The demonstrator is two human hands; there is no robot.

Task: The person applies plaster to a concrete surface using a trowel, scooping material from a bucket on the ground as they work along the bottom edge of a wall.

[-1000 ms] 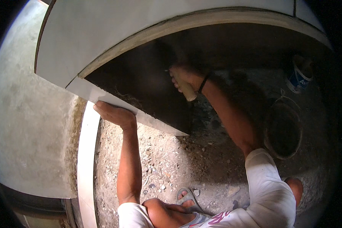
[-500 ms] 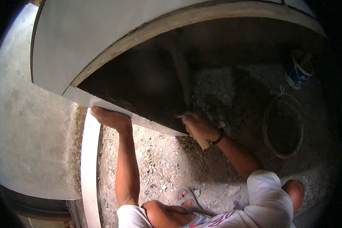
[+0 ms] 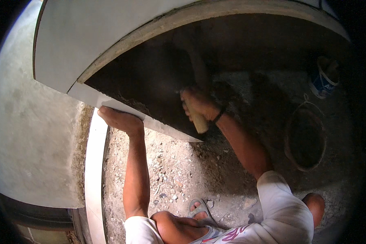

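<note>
My left hand is pressed flat along the outer edge of a pale panel strip, fingers together and outstretched. My right hand grips a tool by its light wooden handle inside the dark, shadowed underside of the white curved structure; the tool's working end is lost in shadow. A pale curved lip borders the recess above both hands.
A white-and-blue bucket and a dark round container with a cord stand in shade at right. Gravelly ground lies below, with my sandaled foot. A grey plastered surface and long white strip are at left.
My right hand with the handled tool moved down toward me, then back up and farther into the dark recess. My left hand stays at the panel edge; the view shifted slightly.
</note>
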